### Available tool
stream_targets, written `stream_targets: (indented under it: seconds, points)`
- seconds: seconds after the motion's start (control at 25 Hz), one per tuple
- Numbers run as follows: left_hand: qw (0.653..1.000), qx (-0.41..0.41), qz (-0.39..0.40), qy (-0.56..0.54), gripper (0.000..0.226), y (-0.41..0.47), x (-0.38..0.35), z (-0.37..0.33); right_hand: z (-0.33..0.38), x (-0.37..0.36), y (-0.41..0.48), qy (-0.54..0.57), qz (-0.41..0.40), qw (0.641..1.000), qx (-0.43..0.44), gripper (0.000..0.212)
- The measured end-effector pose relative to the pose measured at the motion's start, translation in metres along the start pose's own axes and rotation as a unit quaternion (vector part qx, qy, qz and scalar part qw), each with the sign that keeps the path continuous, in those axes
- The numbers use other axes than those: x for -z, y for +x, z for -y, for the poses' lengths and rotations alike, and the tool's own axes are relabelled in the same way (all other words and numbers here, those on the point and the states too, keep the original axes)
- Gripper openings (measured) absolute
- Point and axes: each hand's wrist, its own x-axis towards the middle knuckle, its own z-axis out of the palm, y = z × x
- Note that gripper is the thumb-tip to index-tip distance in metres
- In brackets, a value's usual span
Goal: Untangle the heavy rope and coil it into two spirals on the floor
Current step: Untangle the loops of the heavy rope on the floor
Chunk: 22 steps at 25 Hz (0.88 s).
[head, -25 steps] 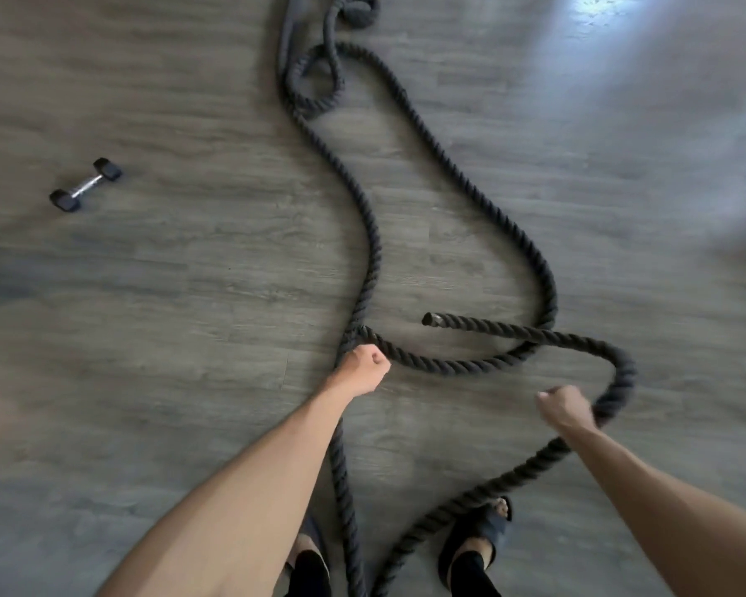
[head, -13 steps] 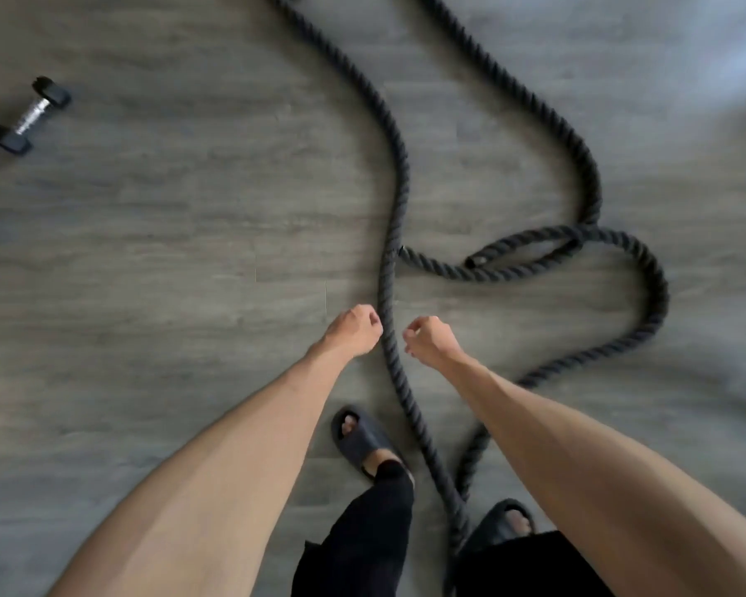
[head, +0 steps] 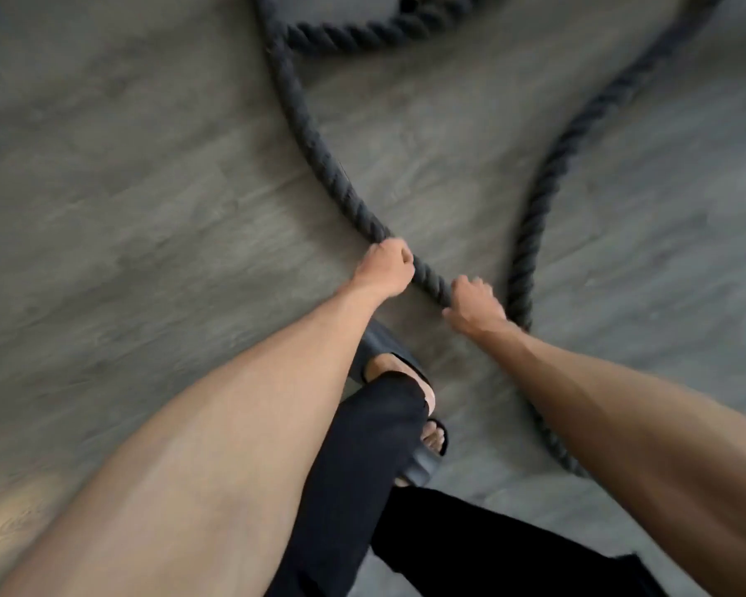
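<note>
A thick dark twisted rope (head: pixel 315 148) runs from the top of the view down to my hands. My left hand (head: pixel 384 267) grips this strand with curled fingers. My right hand (head: pixel 474 301) grips the same strand a short way further along, lower right. A second strand (head: pixel 535 217) curves down on the right, passes behind my right hand and forearm, and continues toward the lower right. At the top edge the rope bends into a loop (head: pixel 362 36). The picture is blurred by motion.
The grey wood-look floor (head: pixel 126 187) spreads all around. My feet in dark sandals (head: pixel 388 359) and black trouser legs stand directly below my hands, close to the right strand.
Both hands have come together on one strand; the right hand, empty half a second ago, now grips it. The view has dropped closer to the floor, and the dumbbell is out of frame.
</note>
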Motion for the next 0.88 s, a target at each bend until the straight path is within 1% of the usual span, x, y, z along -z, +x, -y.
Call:
stream_targets:
  seconds: [0.08,0.16,0.2,0.28,0.36,0.44,0.48,0.52,0.56,0.6,0.64,0.68,0.72,0.8,0.84,0.88]
  points:
    - [0.999,-0.021,0.01,0.024,0.019,0.025,-0.044,0.004,-0.034,-0.044,0.019,-0.041,-0.024,0.999,-0.019,0.045]
    - [0.997,-0.046,0.012,0.066,0.02,0.04,-0.079,0.003,-0.057,-0.072,0.029,-0.038,-0.032,0.998,-0.041,0.039]
    - [0.992,-0.064,-0.003,0.106,0.02,0.042,-0.09,0.003,-0.061,-0.077,0.029,-0.027,-0.043,0.998,-0.042,0.036]
    - [0.969,-0.093,-0.056,0.221,0.022,0.033,-0.104,0.001,-0.062,-0.077,0.013,0.006,-0.075,0.997,-0.029,0.032]
    - [0.933,-0.131,-0.113,0.316,0.02,0.004,-0.1,-0.008,-0.058,-0.068,-0.029,0.025,-0.12,0.992,-0.011,0.031]
    - [0.906,-0.222,-0.143,0.331,0.015,-0.039,-0.081,-0.024,-0.046,-0.053,-0.089,0.032,-0.159,0.987,0.008,0.028]
    - [0.898,-0.267,-0.136,0.323,0.013,-0.063,-0.069,-0.034,-0.037,-0.044,-0.125,0.043,-0.172,0.984,0.016,0.027]
    - [0.899,-0.29,-0.104,0.311,0.015,-0.084,-0.058,-0.042,-0.025,-0.038,-0.157,0.057,-0.177,0.982,0.025,0.026]
    - [0.908,-0.275,-0.045,0.312,0.021,-0.104,-0.048,-0.051,-0.012,-0.034,-0.186,0.074,-0.178,0.981,0.033,0.026]
    - [0.908,-0.231,0.031,0.347,0.03,-0.124,-0.039,-0.058,0.001,-0.031,-0.211,0.09,-0.175,0.979,0.044,0.028]
    - [0.897,-0.176,0.096,0.395,0.041,-0.141,-0.032,-0.061,0.013,-0.03,-0.233,0.102,-0.167,0.979,0.064,0.03]
    - [0.882,-0.131,0.128,0.433,0.051,-0.161,-0.023,-0.061,0.021,-0.03,-0.255,0.119,-0.156,0.977,0.086,0.035]
    - [0.869,-0.118,0.135,0.461,0.057,-0.177,-0.015,-0.058,0.026,-0.033,-0.271,0.144,-0.139,0.974,0.104,0.041]
    - [0.85,-0.143,0.131,0.489,0.057,-0.212,0.002,-0.041,0.025,-0.044,-0.294,0.185,-0.075,0.972,0.124,0.051]
    - [0.848,-0.161,0.126,0.488,0.055,-0.233,0.007,-0.028,0.02,-0.048,-0.301,0.176,-0.036,0.975,0.128,0.051]
    - [0.855,-0.177,0.12,0.473,0.053,-0.255,0.01,-0.012,0.017,-0.054,-0.307,0.155,0.006,0.98,0.126,0.051]
